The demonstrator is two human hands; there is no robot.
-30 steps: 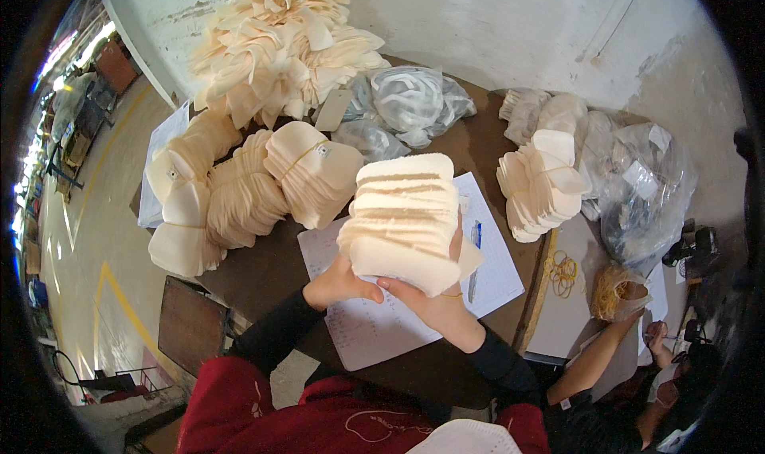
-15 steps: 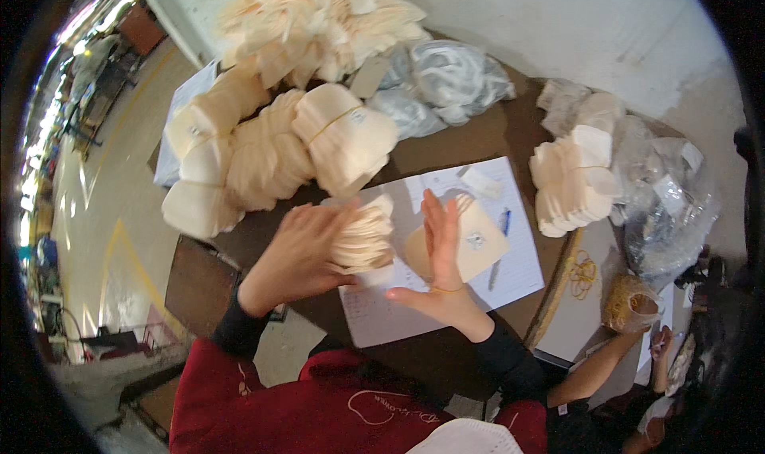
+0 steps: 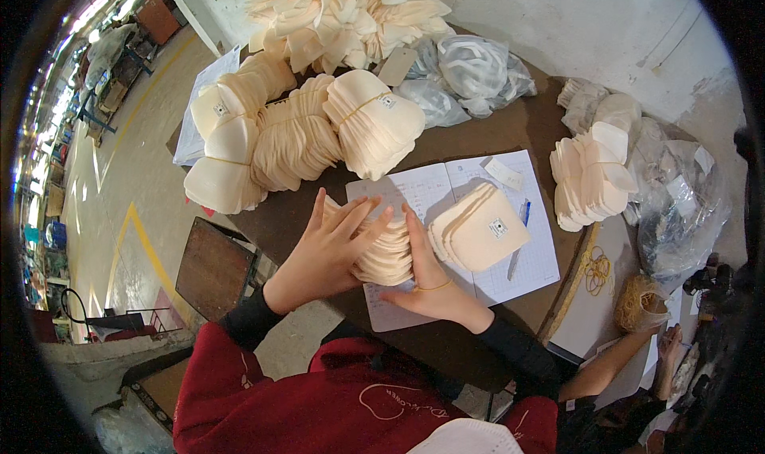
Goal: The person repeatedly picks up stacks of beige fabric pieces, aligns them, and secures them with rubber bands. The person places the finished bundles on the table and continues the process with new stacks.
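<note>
A stack of cream foam-like pads [image 3: 388, 255] is between my two hands, over the left page of an open notebook [image 3: 522, 283]. My left hand [image 3: 323, 251] grips it from the left, its fingers spread over the top. My right hand [image 3: 430, 267] presses along the stack's right side, fingers straight and thumb toward the near end; a yellow rubber band [image 3: 434, 287] circles this hand near the wrist. Just to the right, a second, fanned stack of pads [image 3: 480, 229] with a small printed mark lies on the notebook. What my palms touch is hidden.
Banded bundles of pads [image 3: 374, 123] lie at the far left, below a loose heap [image 3: 343, 20]. Clear plastic bags [image 3: 478, 72] sit behind. Another bundle [image 3: 591, 175] stands at right, near rubber bands [image 3: 596, 271]. A blue pen [image 3: 525, 212] rests on the notebook. Another person's arm [image 3: 610, 366] reaches in.
My right hand has moved left, from open beside the fanned stack to against the stack in my left hand. My left fingers have spread over that stack. The view has shifted slightly.
</note>
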